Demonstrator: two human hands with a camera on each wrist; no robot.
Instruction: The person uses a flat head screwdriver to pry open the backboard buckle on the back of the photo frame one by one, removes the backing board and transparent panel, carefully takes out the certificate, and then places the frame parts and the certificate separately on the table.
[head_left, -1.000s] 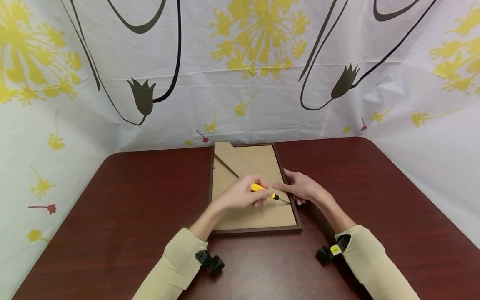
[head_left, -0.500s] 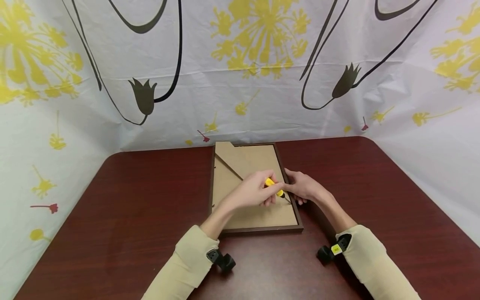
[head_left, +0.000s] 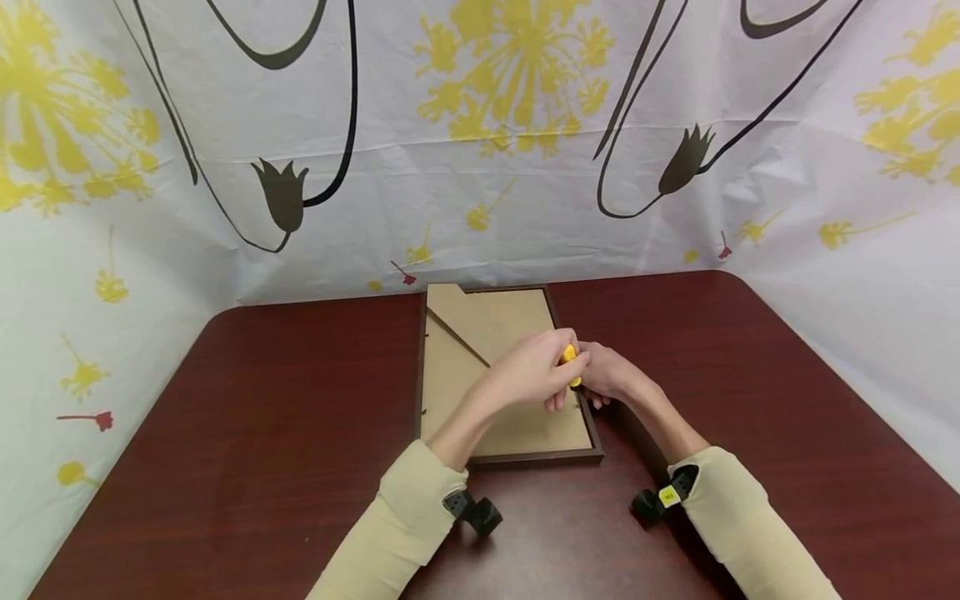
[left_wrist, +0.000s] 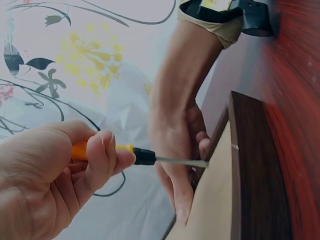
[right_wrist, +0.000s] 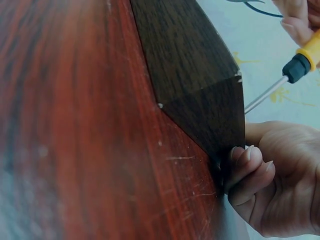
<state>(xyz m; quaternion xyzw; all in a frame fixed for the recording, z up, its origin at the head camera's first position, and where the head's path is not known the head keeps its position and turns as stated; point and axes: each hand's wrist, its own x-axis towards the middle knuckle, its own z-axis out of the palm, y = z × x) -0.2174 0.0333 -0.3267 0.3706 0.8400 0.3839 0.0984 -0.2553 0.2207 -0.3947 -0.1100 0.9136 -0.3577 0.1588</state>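
Observation:
A picture frame (head_left: 540, 457) with a dark wooden border lies face down, its tan backing board (head_left: 517, 429) up. My left hand (head_left: 528, 371) holds a screwdriver (left_wrist: 145, 156) by its yellow handle. In the left wrist view the metal tip meets the inner edge of the border. My right hand (head_left: 613, 371) grips the frame's right side, thumb over the backing and fingers curled at the outer edge, as the right wrist view shows. From the head, the left hand hides most of the screwdriver and part of the right hand.
A cardboard stand flap (head_left: 448, 300) lies slantwise on the backing. Small dark tabs (head_left: 424, 411) show along the frame's left inner edge. The reddish-brown table (head_left: 300, 400) extends around the frame. A patterned white sheet (head_left: 420, 175) hangs behind and beside it.
My left hand has moved right, toward my right hand, and the screwdriver has swung to a steeper angle. The right hand and frame have stayed in place.

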